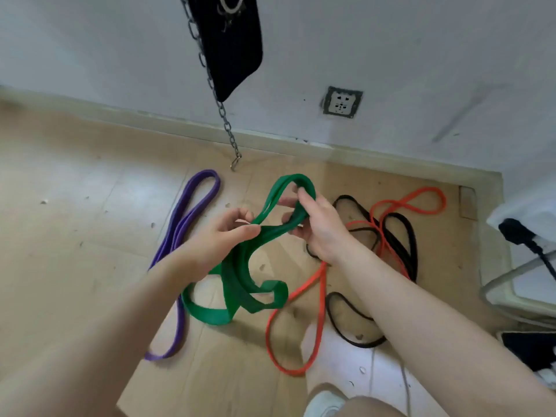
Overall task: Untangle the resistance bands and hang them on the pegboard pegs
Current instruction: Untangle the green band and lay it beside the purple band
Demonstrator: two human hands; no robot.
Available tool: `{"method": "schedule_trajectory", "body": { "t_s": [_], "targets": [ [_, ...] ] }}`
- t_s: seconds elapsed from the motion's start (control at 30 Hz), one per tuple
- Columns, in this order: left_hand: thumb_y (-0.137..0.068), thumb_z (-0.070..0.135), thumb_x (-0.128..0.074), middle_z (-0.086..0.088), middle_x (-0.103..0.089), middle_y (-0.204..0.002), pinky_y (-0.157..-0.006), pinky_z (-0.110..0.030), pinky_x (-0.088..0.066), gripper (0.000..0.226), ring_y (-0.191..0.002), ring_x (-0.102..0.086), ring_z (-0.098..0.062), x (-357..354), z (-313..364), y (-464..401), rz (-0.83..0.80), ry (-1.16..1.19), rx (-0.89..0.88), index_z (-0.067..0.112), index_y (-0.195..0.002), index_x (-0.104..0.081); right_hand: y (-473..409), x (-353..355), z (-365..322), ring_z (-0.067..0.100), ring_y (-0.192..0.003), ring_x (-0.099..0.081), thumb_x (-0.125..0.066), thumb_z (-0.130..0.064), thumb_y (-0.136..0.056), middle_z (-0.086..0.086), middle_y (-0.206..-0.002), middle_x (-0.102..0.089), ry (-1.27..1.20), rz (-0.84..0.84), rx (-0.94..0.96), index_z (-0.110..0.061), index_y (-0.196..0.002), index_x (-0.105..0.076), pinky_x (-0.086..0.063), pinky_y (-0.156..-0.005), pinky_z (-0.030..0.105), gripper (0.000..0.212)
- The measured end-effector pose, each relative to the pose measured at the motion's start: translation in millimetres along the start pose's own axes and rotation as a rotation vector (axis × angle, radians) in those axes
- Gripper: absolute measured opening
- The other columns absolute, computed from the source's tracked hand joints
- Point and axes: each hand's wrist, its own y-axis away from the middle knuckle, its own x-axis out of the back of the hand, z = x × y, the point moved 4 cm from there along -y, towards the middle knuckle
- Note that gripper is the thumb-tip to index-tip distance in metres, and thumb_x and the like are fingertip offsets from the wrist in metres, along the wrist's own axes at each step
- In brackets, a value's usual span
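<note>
**Green band in hand, nothing hung yet**

Both hands are working on the green band [240, 284], held up above the floor [75, 206]. The left hand [222, 236] pinches a strand of it between thumb and fingers, and the right hand [313, 224] has its fingers curled through the upper loop. Below the hands the band hangs in twisted folds, so it looks only partly sorted out.

As far as can be judged, the task is at an early stage. The purple band [186, 224] lies by itself on the floor to the left, folded but apart from the others, so it probably needs little work. The orange band [316, 284] and the black band [400, 236] lie to the right, crossing over each other at several places and seemingly tangled together. No band is on a peg, and no pegboard shows in this view, so all the hanging is left to do.

Around the work, a chain [224, 115] with a hook at its end hangs down in front of the wall [421, 55], beside a dark hanging thing [234, 40]; it dangles near the green band's top loop and could snag it when the band is lifted. A wall socket [341, 102] sits low to the right.
</note>
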Motion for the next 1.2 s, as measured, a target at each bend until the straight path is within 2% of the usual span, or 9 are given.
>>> {"method": "schedule_trajectory", "body": {
  "t_s": [0.17, 0.33, 0.43, 0.5, 0.63, 0.73, 0.83, 1.1, 1.2],
  "targets": [
    [-0.083, 0.023, -0.065, -0.008, -0.061, -0.077, -0.075, -0.037, -0.052, 0.006, -0.071, -0.059, -0.022, 59.6, 7.0, 40.5, 0.026, -0.084, 0.248, 0.019, -0.084, -0.061, -13.6, -67.5, 9.1, 0.014, -0.055, -0.055, -0.040, -0.032, -0.098, 0.004, -0.089, -0.059, 0.060, -0.195, -0.108, -0.021, -0.116, -0.034, -0.040, -0.043, 0.020, 0.022],
    [-0.073, 0.036, -0.072, -0.007, -0.061, -0.082, -0.079, -0.041, -0.052, 0.025, -0.071, -0.058, -0.022, 71.3, -61.4, 19.4, 0.180, -0.128, 0.346, 0.020, -0.081, -0.054, -53.4, -75.0, 70.9, 0.016, -0.062, -0.054, -0.044, -0.034, -0.096, 0.006, -0.093, -0.053, 0.278, -0.053, -0.204, -0.021, -0.111, -0.036, -0.041, -0.049, 0.024, 0.022],
    [-0.064, 0.040, -0.078, -0.004, -0.062, -0.092, -0.085, -0.042, -0.050, 0.048, -0.079, -0.059, -0.023, 54.3, -118.8, -14.4, 0.208, -0.151, 0.319, 0.020, -0.096, -0.048, -86.5, -55.2, 108.3, 0.017, -0.065, -0.057, -0.045, -0.033, -0.095, 0.004, -0.091, -0.053, 0.383, 0.027, -0.187, -0.019, -0.114, -0.037, -0.043, -0.047, 0.025, 0.025],
    [-0.071, 0.029, -0.078, 0.001, -0.059, -0.095, -0.086, -0.036, -0.049, 0.050, -0.081, -0.058, -0.017, 41.1, -145.2, -38.1, 0.281, -0.159, 0.253, 0.016, -0.105, -0.044, -107.7, -39.9, 122.1, 0.016, -0.068, -0.055, -0.047, -0.031, -0.095, 0.004, -0.092, -0.054, 0.417, 0.071, -0.167, -0.019, -0.112, -0.037, -0.045, -0.050, 0.026, 0.022],
    [-0.083, 0.020, -0.067, 0.013, -0.056, -0.100, -0.062, -0.005, -0.040, 0.037, -0.076, -0.055, -0.003, 28.5, -160.4, -82.3, 0.429, -0.201, 0.084, 0.019, -0.111, -0.043, -148.4, -9.3, 129.9, 0.014, -0.074, -0.055, -0.048, -0.030, -0.095, 0.002, -0.092, -0.057, 0.436, 0.155, -0.127, -0.019, -0.114, -0.039, -0.050, -0.054, 0.028, 0.023],
    [-0.088, 0.021, -0.060, -0.003, -0.054, -0.130, -0.091, -0.016, -0.038, 0.044, -0.110, -0.055, -0.016, 27.8, -168.7, -108.8, 0.503, -0.323, 0.088, 0.017, -0.128, -0.042, -176.3, 3.0, 130.0, 0.012, -0.070, -0.052, -0.047, -0.026, -0.096, 0.001, -0.088, -0.055, 0.442, 0.187, -0.062, -0.018, -0.112, -0.041, -0.049, -0.052, 0.027, 0.019],
    [-0.083, 0.029, -0.066, -0.004, -0.043, -0.142, -0.107, -0.036, -0.037, 0.068, -0.129, -0.043, -0.021, 30.4, -181.5, -116.2, 0.574, -0.521, 0.198, 0.018, -0.140, -0.031, -202.3, 4.9, 135.0, 0.018, -0.081, -0.055, -0.048, -0.025, -0.095, 0.006, -0.106, -0.057, 0.477, 0.199, -0.034, -0.022, -0.103, -0.042, -0.045, -0.046, 0.023, 0.011],
    [-0.074, 0.064, -0.058, -0.005, -0.008, -0.158, -0.117, -0.034, -0.001, 0.098, -0.146, 0.000, -0.022, 20.6, -212.0, -104.1, 0.369, -0.966, 0.185, 0.014, -0.146, -0.016, -245.8, 10.5, 135.8, 0.024, -0.099, -0.056, -0.050, -0.025, -0.094, 0.003, -0.110, -0.054, 0.477, 0.326, -0.010, -0.020, -0.103, -0.043, -0.052, -0.081, 0.039, 0.013],
    [-0.075, 0.073, -0.046, -0.005, -0.001, -0.159, -0.114, -0.034, 0.006, 0.098, -0.146, 0.010, -0.022, 22.0, -221.9, -99.0, 0.286, -1.037, 0.186, 0.012, -0.147, -0.017, -237.2, 8.1, 132.7, 0.025, -0.122, -0.046, -0.056, -0.027, -0.090, 0.011, -0.133, -0.044, 0.788, 0.236, 0.071, -0.013, -0.123, -0.047, -0.036, -0.095, 0.025, 0.037]
  ]
}}
